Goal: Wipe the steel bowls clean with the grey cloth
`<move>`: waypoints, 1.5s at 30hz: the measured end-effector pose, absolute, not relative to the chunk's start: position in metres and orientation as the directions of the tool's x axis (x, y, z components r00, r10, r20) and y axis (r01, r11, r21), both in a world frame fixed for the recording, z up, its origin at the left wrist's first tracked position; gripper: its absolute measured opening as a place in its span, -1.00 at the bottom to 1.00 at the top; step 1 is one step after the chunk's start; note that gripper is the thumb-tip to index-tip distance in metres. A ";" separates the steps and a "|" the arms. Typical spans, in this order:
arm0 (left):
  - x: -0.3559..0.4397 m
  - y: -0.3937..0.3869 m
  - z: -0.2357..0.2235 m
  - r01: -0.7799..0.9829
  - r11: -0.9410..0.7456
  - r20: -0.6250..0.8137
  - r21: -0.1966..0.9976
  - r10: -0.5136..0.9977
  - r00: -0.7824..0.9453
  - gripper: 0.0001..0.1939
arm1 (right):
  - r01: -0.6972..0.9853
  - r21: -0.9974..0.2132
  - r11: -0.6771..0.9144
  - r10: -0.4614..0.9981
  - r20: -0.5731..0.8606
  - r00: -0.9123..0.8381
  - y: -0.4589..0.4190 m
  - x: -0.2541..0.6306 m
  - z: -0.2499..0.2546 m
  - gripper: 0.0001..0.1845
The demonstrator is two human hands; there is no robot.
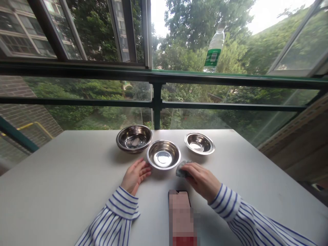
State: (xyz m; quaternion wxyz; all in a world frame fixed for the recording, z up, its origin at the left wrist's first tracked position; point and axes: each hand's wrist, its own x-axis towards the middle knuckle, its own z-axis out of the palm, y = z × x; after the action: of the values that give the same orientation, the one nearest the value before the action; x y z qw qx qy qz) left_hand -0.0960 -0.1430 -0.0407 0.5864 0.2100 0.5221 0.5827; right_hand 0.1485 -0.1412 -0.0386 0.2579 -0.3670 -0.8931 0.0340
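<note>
Head view: white table (77, 174), two bare hands in, both cuffs blue-and-white striped. Right hand (203, 179) has fingers clamped on a crumpled grey pad (180, 171); material hard to make out, looks like a scourer or a bit of cloth. Pad sits just beside the near right rim of the middle bowl (164, 155), outside it; contact with the rim, can't tell. Right thumb mostly hidden.

Left hand (136, 176) holds nothing. Fingers a little apart, loosely curved, pointing at the near left side of the middle bowl. Fingertips right by the rim; touching or a hair off, can't tell.

Middle bowl: shiny steel, upright, between the hands and a bit beyond them. Left bowl (134, 139): steel, darker inside, upright, farther back, close against the middle one in this view; rim looks doubled, maybe nested bowls, not certain. Right bowl (199, 144): steel, upright, wide lip, back right, apart from the middle one, beyond the right hand.

Phone (179, 213) lies flat in front, between the forearms, nearer than the bowls; screen pixelated, lower end unclear. Behind the table: dark green railing (102, 72), glass panes, trees (184, 41). Clear bottle (214, 51), green label, at the top rail right of centre, leaning in view. Brick wall (15, 89) far left.
</note>
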 end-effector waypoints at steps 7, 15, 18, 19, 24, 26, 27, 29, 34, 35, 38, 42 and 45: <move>-0.091 -0.147 -0.040 -0.432 0.255 -0.380 0.865 0.895 -0.232 -0.68 | 0.663 -0.220 0.716 0.693 0.339 -0.636 -0.150 0.150 -0.060 -0.67; -0.084 -0.145 -0.039 -0.379 0.261 -0.368 0.888 0.897 -0.245 -0.68 | 0.571 -0.523 0.632 0.766 0.310 -0.563 -0.157 0.154 -0.035 -0.72; -0.083 -0.142 -0.041 -0.353 0.262 -0.361 0.898 0.898 -0.252 -0.67 | 0.586 -0.647 0.488 0.869 0.294 -0.399 -0.141 0.156 -0.028 -0.74; -0.082 -0.141 -0.041 -0.344 0.263 -0.358 0.901 0.900 -0.250 -0.67 | 0.599 -0.686 0.413 0.908 0.260 -0.328 -0.133 0.156 -0.027 -0.74; -0.079 -0.138 -0.039 -0.310 0.258 -0.344 0.915 0.901 -0.264 -0.65 | 0.638 -0.753 0.162 0.982 0.063 -0.176 -0.083 0.151 -0.028 -0.75; -0.078 -0.137 -0.039 -0.301 0.255 -0.340 0.919 0.899 -0.275 -0.66 | 0.645 -0.760 0.078 0.986 -0.038 -0.164 -0.067 0.147 -0.032 -0.75; -0.078 -0.136 -0.039 -0.298 0.254 -0.339 0.920 0.898 -0.281 -0.68 | 0.650 -0.759 0.041 0.983 -0.086 -0.163 -0.061 0.144 -0.034 -0.75; -0.078 -0.133 -0.040 -0.294 0.255 -0.341 0.921 0.893 -0.293 -0.74 | 0.660 -0.751 -0.021 0.972 -0.171 -0.163 -0.054 0.139 -0.036 -0.74; -0.077 -0.123 -0.038 -0.290 0.260 -0.346 0.921 0.889 -0.302 -0.85 | 0.674 -0.733 -0.089 0.941 -0.283 -0.184 -0.052 0.128 -0.038 -0.68; -0.076 -0.121 -0.038 -0.290 0.261 -0.347 0.921 0.889 -0.300 -0.85 | 0.677 -0.730 -0.092 0.940 -0.288 -0.183 -0.053 0.127 -0.038 -0.68; -0.073 -0.118 -0.037 -0.287 0.272 -0.354 0.919 0.889 -0.292 -0.83 | 0.697 -0.712 -0.087 0.948 -0.275 -0.161 -0.056 0.127 -0.037 -0.69; -0.068 -0.114 -0.037 -0.265 0.286 -0.357 0.921 0.893 -0.275 -0.79 | 0.747 -0.664 -0.043 0.975 -0.192 -0.114 -0.061 0.132 -0.034 -0.73; -0.065 -0.112 -0.037 -0.234 0.297 -0.353 0.926 0.899 -0.260 -0.78 | 0.785 -0.620 0.006 0.990 -0.108 -0.094 -0.064 0.136 -0.031 -0.75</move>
State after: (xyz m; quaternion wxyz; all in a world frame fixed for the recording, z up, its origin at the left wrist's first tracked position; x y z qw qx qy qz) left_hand -0.0653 -0.1115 -0.0372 0.5407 0.2786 0.5966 0.5235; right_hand 0.1357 -0.0643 -0.0310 0.1841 -0.6475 -0.6851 0.2784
